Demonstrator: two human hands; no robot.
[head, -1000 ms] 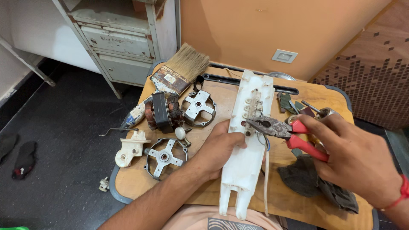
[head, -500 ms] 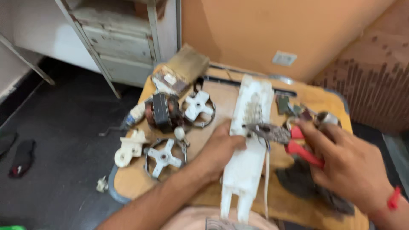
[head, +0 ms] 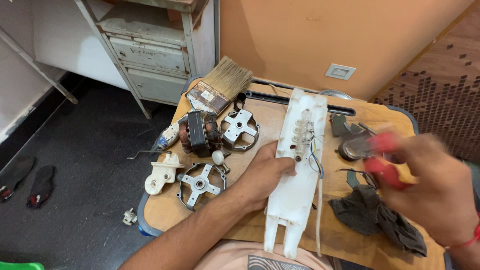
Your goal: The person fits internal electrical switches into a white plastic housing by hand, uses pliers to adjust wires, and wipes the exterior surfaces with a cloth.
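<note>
Steadying the long white plastic housing [head: 299, 170], which lies lengthwise down the middle of the round wooden tabletop [head: 165, 210]; its wired switch block faces up near the far end. Left hand [head: 262, 175] lies flat along the housing's left edge, thumb on top, fingers loosely curled, pressing rather than clasping. Right hand [head: 435, 190], motion-blurred, is wrapped around the red-handled pliers [head: 372, 152] to the right of the housing; how far the jaws stand apart cannot be read.

Judgement: work on the thin blue and white wires needs a firm left-hand press and a light nip, so no conductor tears.

Surroundings: copper-wound motor core [head: 199, 132], two metal end brackets [head: 240, 127], flat paintbrush [head: 220, 85], dark rag [head: 375, 215]. The rag and loose parts beside the pliers crowd the right side.
</note>
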